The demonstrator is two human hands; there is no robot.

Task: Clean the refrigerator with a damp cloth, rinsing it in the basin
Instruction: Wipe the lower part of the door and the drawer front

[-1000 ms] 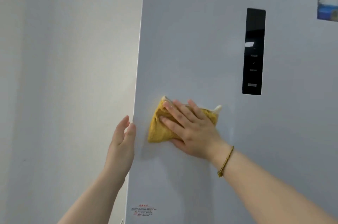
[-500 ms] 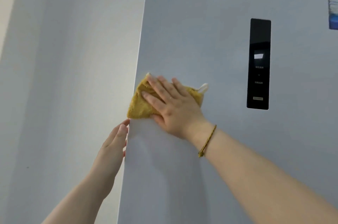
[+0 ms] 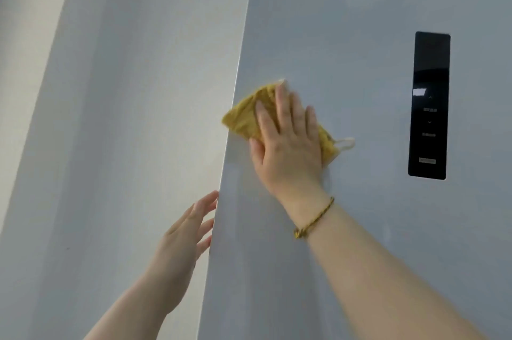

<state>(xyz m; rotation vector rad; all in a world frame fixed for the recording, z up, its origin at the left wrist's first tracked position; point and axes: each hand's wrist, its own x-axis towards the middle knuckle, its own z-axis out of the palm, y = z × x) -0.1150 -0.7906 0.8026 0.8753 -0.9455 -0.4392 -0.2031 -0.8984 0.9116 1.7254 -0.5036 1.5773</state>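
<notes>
Fingers spread, right hand (image 3: 288,151) presses cloth (image 3: 249,115) flat against refrigerator (image 3: 346,48); left hand (image 3: 182,240) open.

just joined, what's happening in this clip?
A person is wiping the refrigerator door. The right hand presses a yellow cloth flat against the door near its left edge, left of the black control panel. The left hand is open, fingers at the door's edge, holding nothing. No basin is in view.

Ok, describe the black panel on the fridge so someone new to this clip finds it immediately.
Start at the grey refrigerator door filling the right of the view. To the right of the yellow cloth sits the control panel, a tall narrow rectangle. It is the only glossy black thing there, with faint white markings.
</notes>
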